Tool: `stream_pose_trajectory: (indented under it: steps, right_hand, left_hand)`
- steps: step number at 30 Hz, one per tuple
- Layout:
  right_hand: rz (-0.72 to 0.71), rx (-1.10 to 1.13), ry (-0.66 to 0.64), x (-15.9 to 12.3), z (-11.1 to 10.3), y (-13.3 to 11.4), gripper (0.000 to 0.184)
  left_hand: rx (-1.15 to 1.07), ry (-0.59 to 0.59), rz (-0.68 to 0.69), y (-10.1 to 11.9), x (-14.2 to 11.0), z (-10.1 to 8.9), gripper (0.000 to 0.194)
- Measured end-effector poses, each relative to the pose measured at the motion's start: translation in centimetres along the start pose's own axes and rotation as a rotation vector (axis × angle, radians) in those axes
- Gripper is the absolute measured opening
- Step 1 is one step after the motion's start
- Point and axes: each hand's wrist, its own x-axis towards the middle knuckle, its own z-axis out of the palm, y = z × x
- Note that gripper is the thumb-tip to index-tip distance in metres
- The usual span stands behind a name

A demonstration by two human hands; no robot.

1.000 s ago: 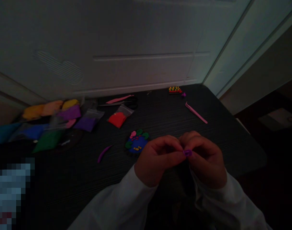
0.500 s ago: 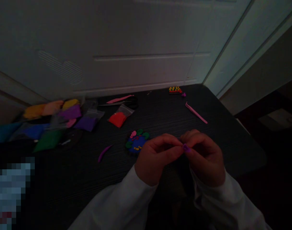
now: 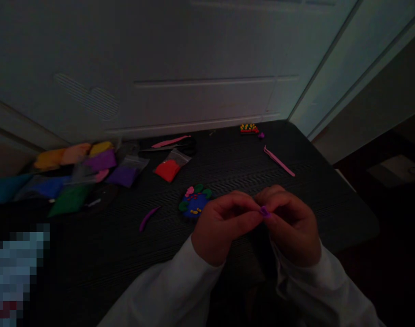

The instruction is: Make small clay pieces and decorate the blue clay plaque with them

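Between the fingertips of both hands is a small piece of purple clay (image 3: 265, 211), held above the dark table. My left hand (image 3: 228, 222) pinches its left side with thumb and forefinger. On its other side, my right hand (image 3: 291, 222) is closed in a pinch too. Partly hidden behind my left hand lies a round blue clay piece (image 3: 194, 205) with green leaves, a pink flower and small red and yellow bits. A curved, tapering strip of purple clay (image 3: 148, 219) rests to the left of it.
Bags of coloured clay (image 3: 69, 200) crowd the table's left side, with a bag of red clay (image 3: 168, 170) nearer the middle. Scissors (image 3: 170, 147) lie at the back beside a pink tool (image 3: 171, 141). Pink tweezers (image 3: 279, 161) and a small flowered clay piece (image 3: 249, 129) are at right.
The purple clay has been turned and folded between my fingertips; its loop-like shape now looks more compact. Both hands shifted only slightly. Everything on the table stays put.
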Motion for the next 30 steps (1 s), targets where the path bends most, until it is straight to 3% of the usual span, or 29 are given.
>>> stream_pose_trajectory:
  steps: [9,18,30]
  right_hand:
    - [-0.010,-0.042,-0.013,0.02,0.02,-0.19,0.009]
    - [0.009,-0.082,0.054,0.11,0.07,0.21,0.008]
    - [-0.008,-0.105,0.030,-0.02,0.03,-0.04,0.011]
  left_hand:
    - [-0.050,0.007,-0.025,0.09,-0.07,0.19,0.009]
    - [-0.002,0.116,0.026,-0.24,0.01,0.09,0.013]
    - [-0.067,0.113,-0.005,-0.02,0.11,0.13,0.012]
